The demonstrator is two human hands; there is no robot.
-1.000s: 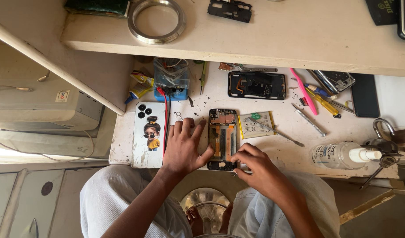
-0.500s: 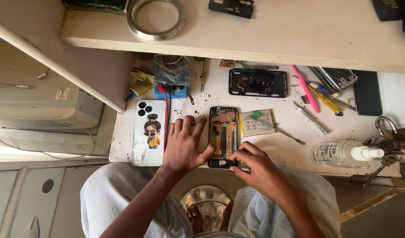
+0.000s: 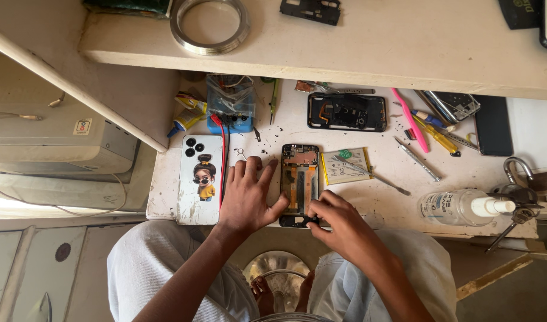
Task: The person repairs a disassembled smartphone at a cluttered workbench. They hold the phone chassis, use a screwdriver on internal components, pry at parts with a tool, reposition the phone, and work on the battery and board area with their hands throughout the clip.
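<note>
Two hands work on an opened phone (image 3: 300,182) that lies flat near the front edge of the white surface (image 3: 166,191). The left hand (image 3: 246,197) rests flat beside the phone, its fingers spread apart, and the thumb presses against the left side of the phone. The right hand (image 3: 339,220) is at the bottom end of the phone, its fingers together and pinched on that lower edge. Just right of the phone lies a flat battery (image 3: 344,166) with a thin metal tool (image 3: 375,175) across it. A white phone cover with a cartoon figure (image 3: 201,177) lies left of the left hand. Farther back sits a second opened phone (image 3: 347,112).
</note>
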